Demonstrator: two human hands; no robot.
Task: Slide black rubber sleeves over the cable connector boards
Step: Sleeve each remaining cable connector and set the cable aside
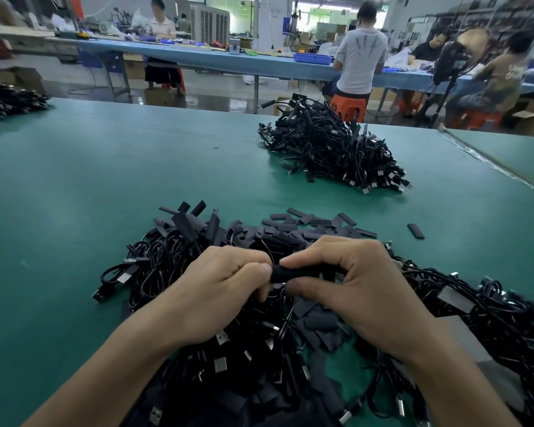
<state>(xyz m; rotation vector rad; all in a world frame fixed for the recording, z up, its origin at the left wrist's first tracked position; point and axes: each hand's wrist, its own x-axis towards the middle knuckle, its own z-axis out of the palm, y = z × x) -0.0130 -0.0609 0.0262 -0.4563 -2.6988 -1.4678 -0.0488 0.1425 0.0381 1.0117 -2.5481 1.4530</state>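
- Fingers (253, 268) of the left hand (225, 288) curl tight and pinch the left end of the sleeve (299, 272). Whether a board sits inside is hidden.
- Sleeve lies between the hands, just above the near heap (173, 266), with its long axis running 9 to 3 o'clock.
- Right hand (361, 282) pinches the sleeve's middle between forefinger and thumb. It holds more of the sleeve, so it likely pushes toward 9 o'clock while the left holds firm.
- Small heap (10, 100) sits at 10 o'clock on the table (74, 195) edge, well apart.
- Loose sleeves (305, 224) lie at 12 o'clock, just beyond the hands.
- Far heap (330, 149) of cables lies at 1 o'clock.
- No container stands on the table. A blue tray (312, 57) sits on the far bench; its contents are too small to tell.
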